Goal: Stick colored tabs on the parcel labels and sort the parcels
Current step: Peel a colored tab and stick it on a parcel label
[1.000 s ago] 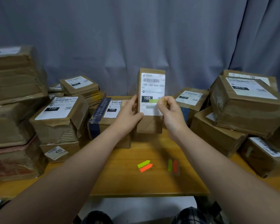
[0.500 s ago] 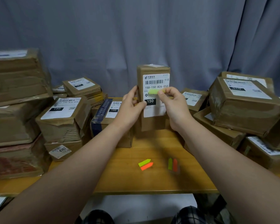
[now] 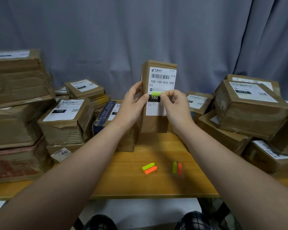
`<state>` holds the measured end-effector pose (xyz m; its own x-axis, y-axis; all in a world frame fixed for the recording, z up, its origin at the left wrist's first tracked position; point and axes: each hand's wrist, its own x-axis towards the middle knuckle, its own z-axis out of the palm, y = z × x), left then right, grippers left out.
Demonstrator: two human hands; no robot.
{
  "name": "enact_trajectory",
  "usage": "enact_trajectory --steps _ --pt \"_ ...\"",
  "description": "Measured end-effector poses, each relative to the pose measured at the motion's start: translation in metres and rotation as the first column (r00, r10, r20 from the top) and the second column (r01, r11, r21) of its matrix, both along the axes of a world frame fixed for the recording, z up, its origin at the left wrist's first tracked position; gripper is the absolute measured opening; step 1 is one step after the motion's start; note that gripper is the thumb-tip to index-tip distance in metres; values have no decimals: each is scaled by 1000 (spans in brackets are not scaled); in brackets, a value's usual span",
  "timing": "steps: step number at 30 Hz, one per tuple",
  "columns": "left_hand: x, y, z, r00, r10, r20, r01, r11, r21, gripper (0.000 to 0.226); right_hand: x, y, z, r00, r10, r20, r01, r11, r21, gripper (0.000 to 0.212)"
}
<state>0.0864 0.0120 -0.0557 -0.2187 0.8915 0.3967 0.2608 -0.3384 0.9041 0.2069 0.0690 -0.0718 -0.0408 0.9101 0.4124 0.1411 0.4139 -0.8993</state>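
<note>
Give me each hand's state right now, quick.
Left hand: closed on the upright parcel, gripping its left edge.
Right hand: closed on the green tab, pinching it against the parcel's label.

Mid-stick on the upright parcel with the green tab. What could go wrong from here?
1. The green tab, pinched by the right hand, sits at the top edge of the black 150 box on the label; pressed lower, it could cover that code.
2. The parcel is tall and upright, steadied only by the left hand; pressing may tip it backward.
3. The loose tabs lie on the table between the forearms; a sweep could scatter them.
</note>
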Motion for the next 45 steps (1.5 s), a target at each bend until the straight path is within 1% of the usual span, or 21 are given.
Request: enact_trajectory --steps 5,9,11,14,17,20,24,26,28,29,31,32,33,34,35,37,38,40,41,43,45 --pt "-1 0 1 999 11 32 -12 1000 4 48 -2 -6 9 998 -50 25 49 998 46 15" --pt "1 0 0 995 90 39 -91 995 37 56 -1 -13 13 995 -78 57 71 990 121 8" --pt "1 0 -2 991 119 68 -122 992 41 52 -2 -17 15 993 -94 74 82 985 153 12" --pt "1 2 -4 993 99 69 -103 993 56 49 -2 -17 16 986 -150 70 137 976 171 19" --pt "-1 -1 -3 994 92 58 -97 991 90 50 -1 -17 16 982 -186 16 180 965 190 31" --pt "-3 -6 1 995 90 37 -93 991 100 52 1 -21 19 982 -183 -47 189 965 184 35" --pt "-5 -6 4 993 96 69 -103 988 117 50 1 -20 21 975 -77 -208 100 990 103 38" --pt "-7 -3 6 990 90 105 -103 987 123 47 2 -18 24 971 -17 -238 39 995 87 38" --pt "-12 3 7 982 91 168 -109 989 100 46 4 -11 27 983 56 -175 -37 994 106 38" --pt "-15 8 8 972 97 216 -116 990 80 46 5 -8 28 991 97 -91 -87 990 107 43" --pt "-20 21 13 949 114 294 -130 991 37 45 6 1 29 971 235 54 -236 972 17 62" --pt "-22 29 16 946 127 297 -137 990 13 43 5 6 28 945 321 62 -318 947 -52 71" --pt "-24 36 19 950 137 282 -137 990 -18 40 4 12 27 925 374 59 -367 924 -103 77" --pt "-27 45 22 956 141 258 -131 990 -57 38 2 16 26 919 392 48 -383 915 -127 78" --pt "-30 53 24 963 138 231 -117 988 -103 36 -1 23 26 932 361 35 -353 925 -140 76" --pt "-38 72 30 977 145 156 -112 972 -205 37 -11 43 29 976 217 -35 -219 960 -174 67" --pt "-43 82 32 984 158 80 -134 960 -245 38 -18 57 30 988 143 -64 -153 966 -207 63" --pt "-54 102 33 976 181 -123 -208 943 -259 39 -34 86 32 995 30 -99 -56 960 -274 55" --pt "-60 111 32 962 191 -197 -237 940 -244 38 -42 102 30 994 -10 -107 -23 953 -304 53" --pt "-71 128 23 944 196 -267 -263 933 -246 35 -56 133 19 995 -64 -77 33 937 -348 53" --pt "-83 146 11 928 201 -313 -289 919 -269 31 -67 162 1 994 -111 19 110 915 -387 56"
